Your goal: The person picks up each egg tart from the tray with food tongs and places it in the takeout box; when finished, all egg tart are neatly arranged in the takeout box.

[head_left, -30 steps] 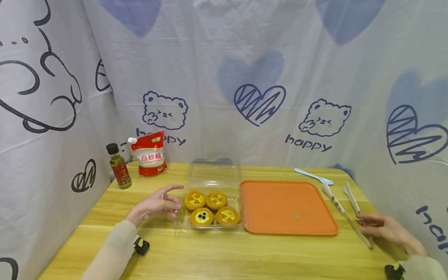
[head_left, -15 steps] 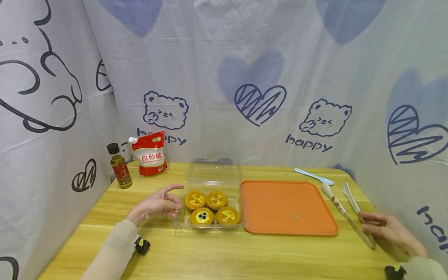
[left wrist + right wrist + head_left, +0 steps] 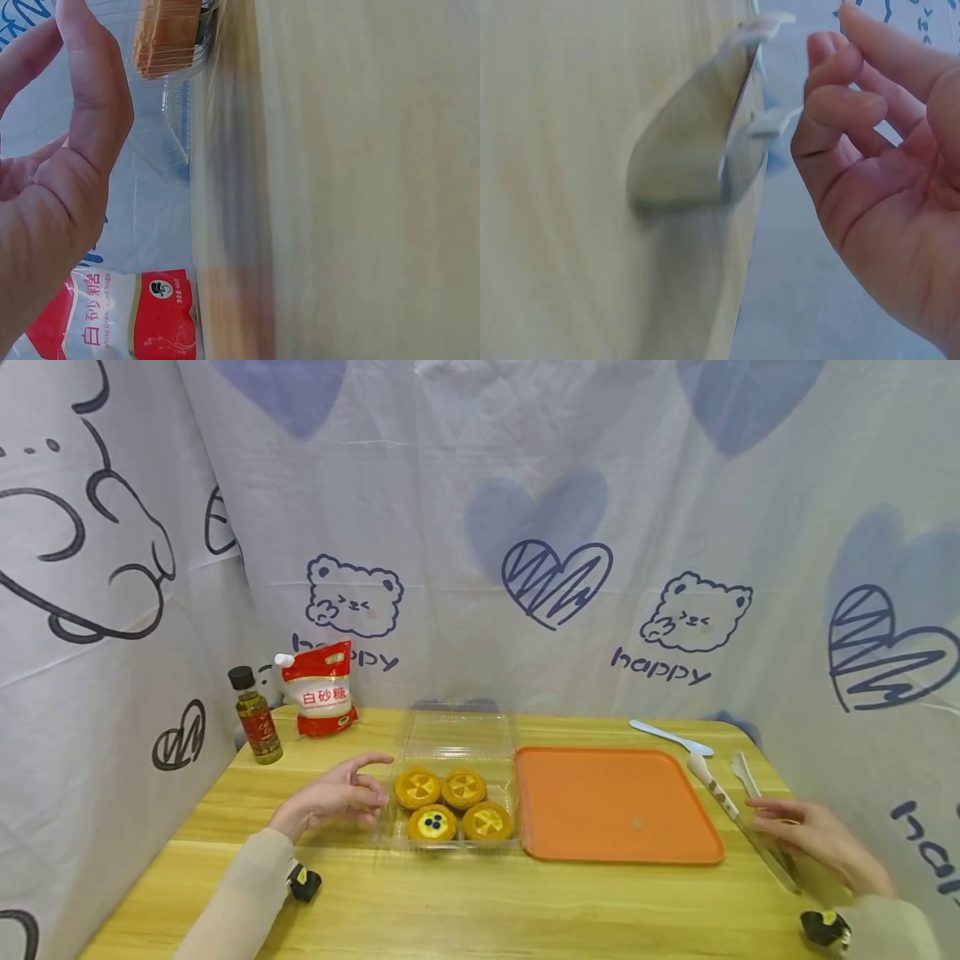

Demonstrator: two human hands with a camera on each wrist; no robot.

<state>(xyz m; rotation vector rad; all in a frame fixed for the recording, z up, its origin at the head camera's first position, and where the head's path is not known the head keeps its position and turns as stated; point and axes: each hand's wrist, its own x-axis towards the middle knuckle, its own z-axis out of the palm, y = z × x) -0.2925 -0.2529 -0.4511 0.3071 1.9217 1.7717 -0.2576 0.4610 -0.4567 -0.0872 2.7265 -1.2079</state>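
My left hand (image 3: 337,797) is beside the left wall of an open clear plastic container (image 3: 501,777), index finger stretched out. Whether it touches the wall I cannot tell. Inside sit several egg tarts (image 3: 487,821), one topped with blueberries (image 3: 432,822). On the right, my right hand (image 3: 813,839) hovers by a pair of food tongs (image 3: 723,799) with pale tips and metal arms spread apart on the table. In the right wrist view the fingers (image 3: 847,109) bend loosely with nothing between them, and the tongs (image 3: 682,176) lie apart from them, blurred.
An orange tray (image 3: 607,802) lies between the container and the tongs. Behind it is a pale blue spatula (image 3: 671,737). An oil bottle (image 3: 258,718) and a red-and-white sugar bag (image 3: 322,689) stand at the back left. Patterned cloth (image 3: 450,527) hangs around the wooden table (image 3: 480,902).
My right hand has shifted slightly left and away from me, over the right arm of the tongs. The tongs have moved very little. My left hand and the container stay put.
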